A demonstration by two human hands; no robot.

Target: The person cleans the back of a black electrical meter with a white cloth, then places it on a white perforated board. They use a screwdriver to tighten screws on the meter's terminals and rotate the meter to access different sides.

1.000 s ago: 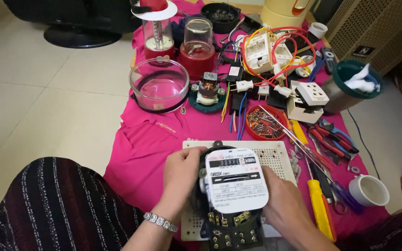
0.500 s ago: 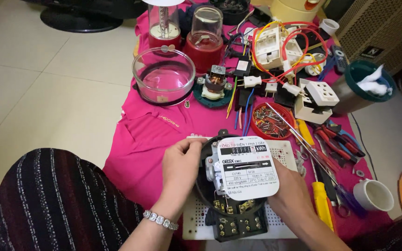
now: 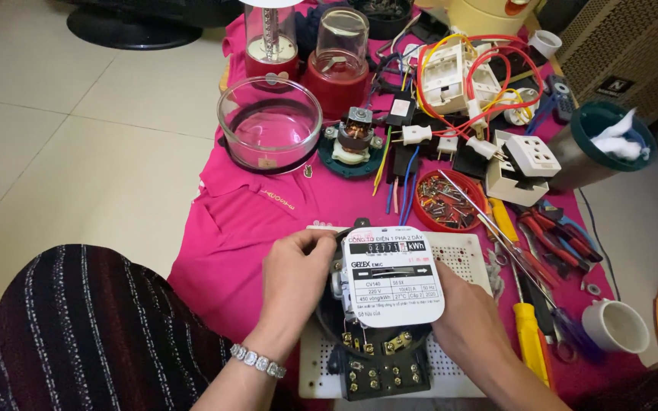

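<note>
A black electric meter (image 3: pixel 386 304) with a white face plate rests on a white perforated board (image 3: pixel 462 255), low in the middle of the view. My left hand (image 3: pixel 295 285) grips its left side, fingers curled over the top edge. On the opposite side, my right hand (image 3: pixel 466 312) holds the meter, partly hidden behind the face plate. Brass screw terminals (image 3: pixel 378 369) show at the meter's lower end.
A pink cloth (image 3: pixel 245 221) covers the floor. On it lie a glass bowl (image 3: pixel 269 129), a small motor (image 3: pixel 353 141), a red dish of screws (image 3: pixel 448 202), white sockets with red and yellow wires (image 3: pixel 466 76), pliers (image 3: pixel 557 232), a yellow-handled screwdriver (image 3: pixel 531 342) and a white cup (image 3: pixel 617 326).
The view has shifted down and closer. Both hands keep hold of the meter, which has tilted slightly and sits a little higher on the board.
</note>
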